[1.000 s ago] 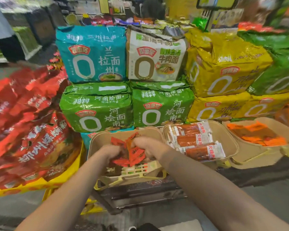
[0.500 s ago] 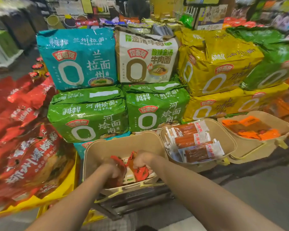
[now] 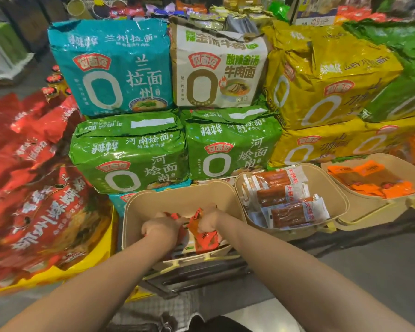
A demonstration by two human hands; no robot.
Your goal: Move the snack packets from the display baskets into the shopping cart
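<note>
Three beige display baskets stand in a row. Both my hands are down inside the left basket [image 3: 139,207]. My left hand [image 3: 161,232] is closed around small red snack packets. My right hand [image 3: 209,220] grips more red packets [image 3: 205,239], which stick out below its fingers. The middle basket [image 3: 333,200] holds several clear packets of brown sausage sticks [image 3: 283,202]. The right basket [image 3: 359,207] holds orange packets [image 3: 371,180]. The shopping cart cannot be made out clearly; a dark frame [image 3: 197,274] shows just below the left basket.
Large noodle multipacks are stacked behind the baskets: teal [image 3: 113,68], white [image 3: 218,65], green [image 3: 130,152] and yellow [image 3: 326,75]. Red bags [image 3: 34,200] fill a yellow tray [image 3: 106,250] on the left. Grey floor [image 3: 381,257] lies to the right.
Both hands dropped from above the left basket down into it, still gripping red packets. The camera moved closer and tilted slightly downward.
</note>
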